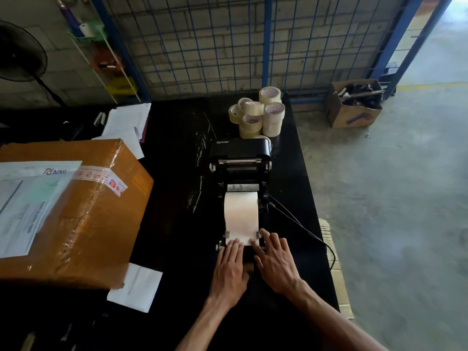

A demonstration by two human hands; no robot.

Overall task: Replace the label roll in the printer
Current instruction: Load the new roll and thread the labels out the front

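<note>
Daylight is entering from the upper right, brightening the concrete floor [395, 198] while the black table [177, 224] is staying dim and showing faint glare streaks. Wide-angle distortion is bending the blue wire fence [228, 46] at the edges, and the cardboard box [76, 211] is appearing softly blurred.

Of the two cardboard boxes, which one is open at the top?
The small cardboard box on the floor at the right, by the blue wire fence; dark items show inside it. The large box on the table is sealed with tape.

Label strip's [241, 214] near end under fingers [234, 245]
</note>
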